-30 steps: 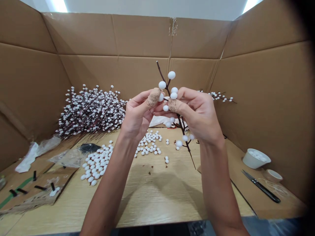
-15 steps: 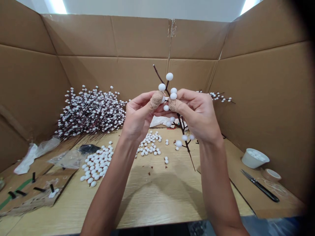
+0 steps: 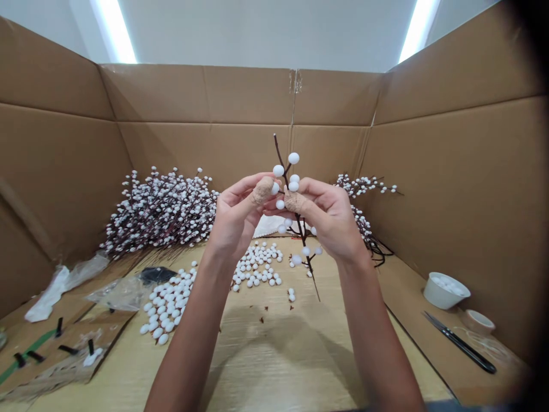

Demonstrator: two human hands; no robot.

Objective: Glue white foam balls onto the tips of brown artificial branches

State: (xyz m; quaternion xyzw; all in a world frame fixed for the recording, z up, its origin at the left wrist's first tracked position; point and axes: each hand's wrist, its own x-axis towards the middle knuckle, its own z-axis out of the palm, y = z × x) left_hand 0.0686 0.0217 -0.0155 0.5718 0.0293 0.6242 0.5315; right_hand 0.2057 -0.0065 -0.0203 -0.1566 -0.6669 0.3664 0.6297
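A dark brown artificial berry branch [image 3: 299,228] with round white berries is held up in front of me, nearly upright and leaning a little. My right hand [image 3: 329,216] pinches its stem between thumb and fingers. With its thumb and fingers, my left hand [image 3: 235,216] grips a white berry [image 3: 275,187] on a short side twig. Tan tape or wrapping covers both thumbs. More berries sit on twigs above and below my hands, and the thin bare end of the stem points down at the table.
Loose white berries [image 3: 169,302] lie on the wooden table [image 3: 274,366]. Bundles of finished branches [image 3: 163,214] rest left and right. At right are a white cup [image 3: 446,290], a tape roll [image 3: 478,322] and a black-handled knife [image 3: 463,346]. Cardboard walls [image 3: 206,146] surround the table.
The view has tilted upward. Both hands and the branch sit slightly further left, and the branch stands more upright. Both grips look the same.
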